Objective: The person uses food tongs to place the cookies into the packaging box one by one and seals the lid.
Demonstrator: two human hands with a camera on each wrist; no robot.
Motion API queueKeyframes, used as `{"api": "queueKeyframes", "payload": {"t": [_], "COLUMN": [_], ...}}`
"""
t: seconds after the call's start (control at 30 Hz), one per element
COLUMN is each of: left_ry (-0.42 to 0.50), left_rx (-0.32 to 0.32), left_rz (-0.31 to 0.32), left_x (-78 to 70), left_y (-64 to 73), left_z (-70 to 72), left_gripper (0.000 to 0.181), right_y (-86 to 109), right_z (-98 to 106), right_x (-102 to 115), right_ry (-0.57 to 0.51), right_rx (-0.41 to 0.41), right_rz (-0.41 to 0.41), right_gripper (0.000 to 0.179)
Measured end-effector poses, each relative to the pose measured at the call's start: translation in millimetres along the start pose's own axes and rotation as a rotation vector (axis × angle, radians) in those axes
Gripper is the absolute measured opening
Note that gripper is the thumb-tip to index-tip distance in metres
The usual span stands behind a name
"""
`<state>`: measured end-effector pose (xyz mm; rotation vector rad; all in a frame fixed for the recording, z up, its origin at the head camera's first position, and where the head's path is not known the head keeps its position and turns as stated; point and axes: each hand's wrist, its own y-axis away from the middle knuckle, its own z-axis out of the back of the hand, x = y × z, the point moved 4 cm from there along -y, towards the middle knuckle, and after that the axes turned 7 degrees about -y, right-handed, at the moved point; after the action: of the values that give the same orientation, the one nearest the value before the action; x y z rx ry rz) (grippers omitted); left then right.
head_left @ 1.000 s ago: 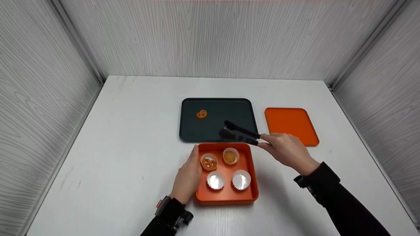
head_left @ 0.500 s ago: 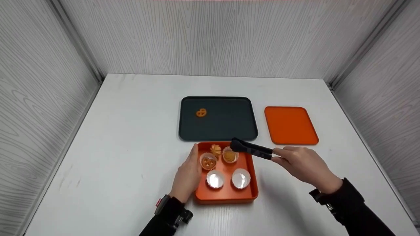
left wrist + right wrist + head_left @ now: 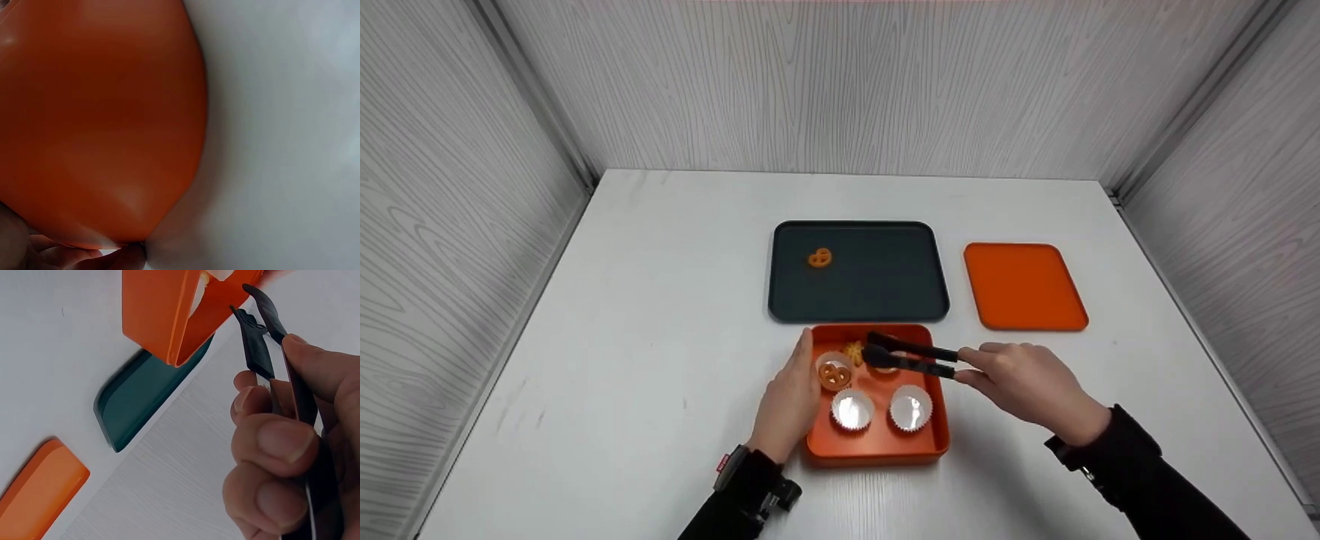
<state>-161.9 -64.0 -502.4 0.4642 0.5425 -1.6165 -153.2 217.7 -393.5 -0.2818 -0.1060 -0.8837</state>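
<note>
My left hand (image 3: 789, 397) lies with extended fingers along the left wall of an orange box (image 3: 877, 448). My right hand (image 3: 1027, 382) grips black tongs (image 3: 919, 349), whose arms are apart. Inside the box are several white paper cups; a pretzel-shaped cookie (image 3: 834, 375) sits in the back left one. A loose yellow fluted cookie (image 3: 853, 352) is between the two back cups, right by the tongs' tips; whether they touch it I cannot tell. The tongs mostly cover the back right cup. The front left cup (image 3: 853, 410) and front right cup (image 3: 911, 409) hold nothing visible.
Behind the box lies a dark green tray (image 3: 885, 274) bearing one pretzel-shaped cookie (image 3: 820, 258). A flat orange square lid or tray (image 3: 1026, 286) is to its right. Wood-grained panels (image 3: 840, 90) enclose the white table at the back and sides.
The tongs came from the green tray's front edge to the box, first at its back right, now further left with arms spread. The fluted cookie appeared in the box and shifted slightly nearer.
</note>
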Motion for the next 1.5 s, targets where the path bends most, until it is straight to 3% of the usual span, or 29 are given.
{"api": "queueKeyframes", "payload": {"t": [0.3, 0.6, 0.8, 1.2, 1.33, 1.5], "left_ry": [0.01, 0.017, 0.013, 0.005, -0.002, 0.004], "left_rx": [-0.007, -0.011, 0.001, 0.001, 0.002, 0.01], "left_rz": [-0.005, -0.005, 0.008, 0.003, -0.003, 0.014], "left_x": [0.5, 0.0, -0.3, 0.2, 0.1, 1.7], "left_y": [0.4, 1.1, 0.3, 1.1, 0.8, -0.7], "left_z": [0.7, 2.0, 1.4, 1.4, 0.7, -0.2], "left_gripper": [0.057, 0.057, 0.058, 0.06, 0.06, 0.061], "right_y": [-14.9, -24.2, -29.3, -51.6, -55.5, -61.2], "right_z": [-10.3, -18.5, -16.7, -10.9, -11.3, -15.2], "right_x": [15.5, 22.6, 32.2, 46.7, 48.0, 45.5], "right_ry": [0.17, 0.293, 0.393, 0.401, 0.4, 0.385], "right_rx": [0.016, 0.093, 0.107, 0.153, 0.165, 0.236], "right_rz": [0.069, 0.019, 0.051, 0.042, 0.029, 0.004], "right_gripper": [0.024, 0.03, 0.032, 0.032, 0.041, 0.046]}}
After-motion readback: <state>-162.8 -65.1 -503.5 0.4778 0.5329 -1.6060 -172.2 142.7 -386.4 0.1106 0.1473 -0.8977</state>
